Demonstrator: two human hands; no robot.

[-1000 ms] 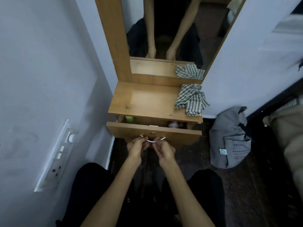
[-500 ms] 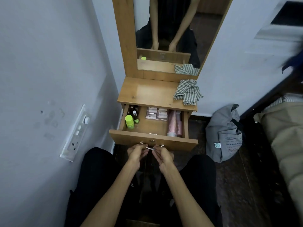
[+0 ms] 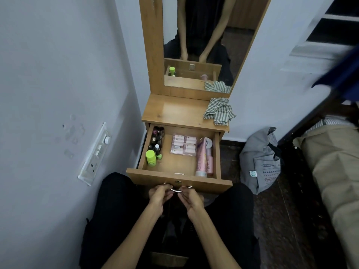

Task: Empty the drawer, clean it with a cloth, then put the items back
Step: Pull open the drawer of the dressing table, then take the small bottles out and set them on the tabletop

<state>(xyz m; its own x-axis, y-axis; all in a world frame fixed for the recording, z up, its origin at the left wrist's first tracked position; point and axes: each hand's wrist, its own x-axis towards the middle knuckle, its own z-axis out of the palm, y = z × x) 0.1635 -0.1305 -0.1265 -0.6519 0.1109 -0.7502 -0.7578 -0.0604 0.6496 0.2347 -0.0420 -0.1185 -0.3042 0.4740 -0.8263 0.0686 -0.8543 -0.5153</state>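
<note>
Beyond fingers, wooden drawer (image 3: 179, 179) full; left hand (image 3: 159, 195), right hand (image 3: 190, 197) pinch curved metal handle (image 3: 177, 189). Overpull risks drawer dropping out, bottles spilling.

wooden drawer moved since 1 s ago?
Yes. The wooden drawer has slid out toward the person from under the fixed wooden tabletop, pulled by left hand and right hand gripping its metal handle.
</note>
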